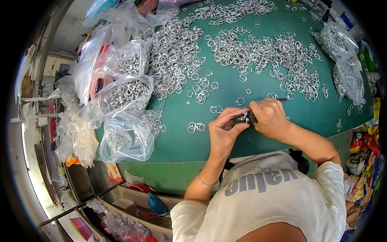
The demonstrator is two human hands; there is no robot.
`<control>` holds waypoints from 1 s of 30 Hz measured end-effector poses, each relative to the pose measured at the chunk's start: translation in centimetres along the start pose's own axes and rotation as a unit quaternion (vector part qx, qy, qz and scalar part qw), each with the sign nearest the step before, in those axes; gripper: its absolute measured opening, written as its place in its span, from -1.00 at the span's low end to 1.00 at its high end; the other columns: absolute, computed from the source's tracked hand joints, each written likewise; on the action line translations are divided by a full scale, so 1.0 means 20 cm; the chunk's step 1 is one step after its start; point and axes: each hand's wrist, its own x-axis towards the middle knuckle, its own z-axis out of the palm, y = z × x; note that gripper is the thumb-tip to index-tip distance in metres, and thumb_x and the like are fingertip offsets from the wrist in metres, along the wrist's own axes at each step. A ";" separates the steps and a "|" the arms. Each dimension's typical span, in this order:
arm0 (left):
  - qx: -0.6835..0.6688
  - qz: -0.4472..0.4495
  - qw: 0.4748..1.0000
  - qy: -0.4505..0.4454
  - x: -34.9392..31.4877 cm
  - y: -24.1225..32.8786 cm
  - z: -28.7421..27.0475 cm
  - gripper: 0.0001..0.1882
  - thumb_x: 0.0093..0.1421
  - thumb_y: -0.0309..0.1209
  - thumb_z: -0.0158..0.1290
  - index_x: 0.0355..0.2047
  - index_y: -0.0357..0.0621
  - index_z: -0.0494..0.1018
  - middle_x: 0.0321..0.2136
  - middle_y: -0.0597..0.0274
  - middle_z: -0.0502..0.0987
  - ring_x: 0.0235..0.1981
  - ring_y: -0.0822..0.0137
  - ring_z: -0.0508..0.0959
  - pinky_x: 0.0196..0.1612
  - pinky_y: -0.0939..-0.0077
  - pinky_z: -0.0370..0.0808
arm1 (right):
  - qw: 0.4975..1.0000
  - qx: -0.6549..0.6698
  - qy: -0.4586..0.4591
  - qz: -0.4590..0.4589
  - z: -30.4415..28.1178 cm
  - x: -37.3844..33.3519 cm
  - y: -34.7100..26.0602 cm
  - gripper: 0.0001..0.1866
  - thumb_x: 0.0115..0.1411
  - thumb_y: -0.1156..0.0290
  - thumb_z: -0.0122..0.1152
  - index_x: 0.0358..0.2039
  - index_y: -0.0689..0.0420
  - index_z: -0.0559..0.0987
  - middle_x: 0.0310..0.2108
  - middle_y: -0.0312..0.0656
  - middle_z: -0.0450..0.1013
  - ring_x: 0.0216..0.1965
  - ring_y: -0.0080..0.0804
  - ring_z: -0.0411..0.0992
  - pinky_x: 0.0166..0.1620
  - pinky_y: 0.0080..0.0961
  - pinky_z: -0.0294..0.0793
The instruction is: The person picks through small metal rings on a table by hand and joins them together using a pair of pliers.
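With the two hands as the centre of the dial, the left hand [226, 131] comes up from about seven o'clock and the right hand [271, 117] from about four, meeting near the front edge of the green table [177, 147]. The left thumb and fingers close in a pinch around the front of a small dark tool [252, 117]; the right hand is curled in a fist about its back part, and a dark handle [282, 99] juts out at two o'clock. A small silver piece [244, 117] sits at the tool's front, between the left thumb and index finger; whether tool or fingertips bear it, I cannot tell. A loose ring [240, 101] lies just beyond, at twelve o'clock, a ring pair [216, 109] between nine and ten, and a small ring cluster [196, 127] toward nine, a little lower. A dense ring heap [173, 60] spreads at ten o'clock and a broad ring spread [262, 50] from twelve to two, with a third ring pile [234, 11] farther off at twelve. Clear plastic bags [127, 139] line the table from nine to ten, and filled bags [348, 80] lie well apart, between two and three.
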 end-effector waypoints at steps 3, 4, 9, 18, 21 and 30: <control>-0.005 0.005 1.000 -0.002 0.01 0.00 0.00 -0.66 -0.06 -0.68 0.15 -0.19 -0.40 0.46 -0.25 0.13 0.44 -0.23 0.37 0.46 -0.12 0.55 0.41 | 1.000 -0.007 0.004 0.003 0.00 0.00 0.00 -0.84 -0.23 0.57 0.13 -0.60 0.17 0.34 -0.70 -0.16 0.35 -0.64 -0.18 0.39 -0.49 -0.34 0.36; -0.003 0.010 1.000 -0.003 0.01 0.00 0.00 -0.66 -0.05 -0.69 0.15 -0.20 -0.40 0.46 -0.24 0.13 0.44 -0.23 0.36 0.46 -0.12 0.55 0.41 | 1.000 -0.009 0.005 0.004 0.00 0.01 0.00 -0.84 -0.24 0.57 0.13 -0.60 0.17 0.34 -0.70 -0.16 0.35 -0.64 -0.18 0.39 -0.49 -0.34 0.36; 0.006 0.039 0.998 0.041 0.03 0.03 -0.03 -0.68 -0.06 -0.73 0.11 -0.22 -0.40 0.46 -0.25 0.14 0.43 -0.23 0.38 0.44 -0.14 0.55 0.39 | 0.998 -0.052 -0.022 0.019 -0.07 0.04 0.00 -0.87 -0.19 0.55 0.15 -0.56 0.20 0.39 -0.69 -0.15 0.37 -0.65 -0.18 0.40 -0.53 -0.32 0.34; -0.078 0.049 0.996 -0.019 0.07 0.05 -0.04 -0.65 -0.06 -0.61 0.18 -0.20 -0.35 0.47 -0.08 0.15 0.28 -0.13 0.33 0.36 -0.07 0.48 0.35 | 0.696 0.584 -0.187 0.373 -0.16 0.09 -0.03 -0.73 0.23 0.26 -0.02 -0.34 0.23 0.47 -0.74 -0.29 0.34 -0.78 -0.69 0.11 -0.70 -0.68 0.02; -0.101 0.017 0.994 -0.022 0.06 0.05 -0.02 -0.65 -0.07 -0.60 0.19 -0.20 -0.37 0.47 -0.07 0.13 0.27 -0.10 0.28 0.36 -0.05 0.43 0.36 | 0.601 0.646 -0.267 0.388 -0.19 0.14 -0.03 -0.72 0.23 0.25 -0.01 -0.31 0.24 0.48 -0.65 -0.27 0.38 -0.78 -0.69 0.11 -0.69 -0.72 0.03; 0.192 0.125 0.973 -0.013 0.01 0.16 0.01 -0.67 -0.07 -0.72 0.12 -0.22 -0.37 0.46 -0.20 0.09 0.42 -0.16 0.31 0.41 -0.09 0.51 0.37 | 0.657 0.636 -0.135 0.381 -0.16 0.10 -0.05 -0.80 0.12 0.42 0.13 -0.29 0.27 0.48 -0.58 -0.28 0.42 -0.67 -0.65 0.27 -0.63 -0.73 0.12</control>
